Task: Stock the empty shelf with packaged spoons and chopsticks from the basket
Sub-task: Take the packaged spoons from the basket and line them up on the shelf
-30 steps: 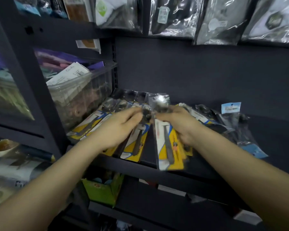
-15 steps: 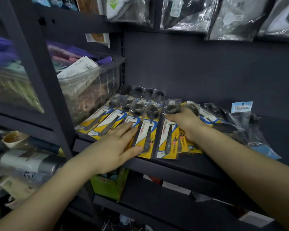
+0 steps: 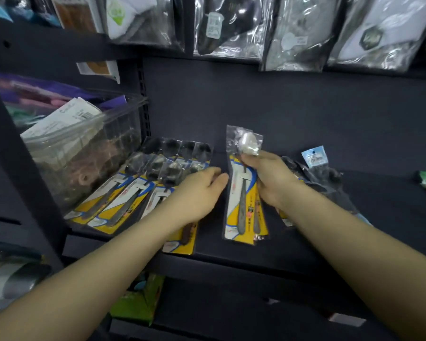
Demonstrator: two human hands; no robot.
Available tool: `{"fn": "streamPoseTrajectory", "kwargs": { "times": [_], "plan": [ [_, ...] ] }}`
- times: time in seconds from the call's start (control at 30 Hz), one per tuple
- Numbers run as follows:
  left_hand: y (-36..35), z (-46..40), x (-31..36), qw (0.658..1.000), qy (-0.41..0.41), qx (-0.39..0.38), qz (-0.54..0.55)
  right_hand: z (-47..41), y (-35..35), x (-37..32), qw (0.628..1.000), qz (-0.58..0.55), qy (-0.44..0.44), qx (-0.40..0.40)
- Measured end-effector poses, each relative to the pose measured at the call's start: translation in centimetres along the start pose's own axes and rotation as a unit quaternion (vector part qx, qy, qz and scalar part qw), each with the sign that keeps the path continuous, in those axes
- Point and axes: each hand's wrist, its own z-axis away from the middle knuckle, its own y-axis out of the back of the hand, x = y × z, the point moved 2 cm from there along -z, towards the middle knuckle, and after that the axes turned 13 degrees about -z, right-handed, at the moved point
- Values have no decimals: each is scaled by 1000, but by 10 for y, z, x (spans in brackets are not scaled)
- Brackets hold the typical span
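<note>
Above the shelf (image 3: 293,252), right hand (image 3: 271,179) curled around spoon packs (image 3: 244,193)

Dark shelf (image 3: 293,244) carries a fanned row of yellow-carded spoon packs (image 3: 123,203) at left

Bare shelf (image 3: 391,217) lies right of the dark packets (image 3: 330,180); spoon packs (image 3: 123,200) crowd left.
</note>
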Motion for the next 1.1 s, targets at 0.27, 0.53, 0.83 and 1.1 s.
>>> {"fn": "streamPoseTrajectory", "kwargs": {
  "times": [0.27,0.53,0.83,1.1],
  "plan": [
    [5,5,-9,916,113,20,385,9,-34,-13,993,52,66,-77],
    [42,9,-43,972,61,161,157,-71,-5,4,970,231,7,77],
    [41,19,-49,957,122,87,248,-105,-26,-1,876,472,61,81],
    [20,16,-28,965,55,5,255,-22,-41,-6,965,206,-11,-161]
  ]
}}
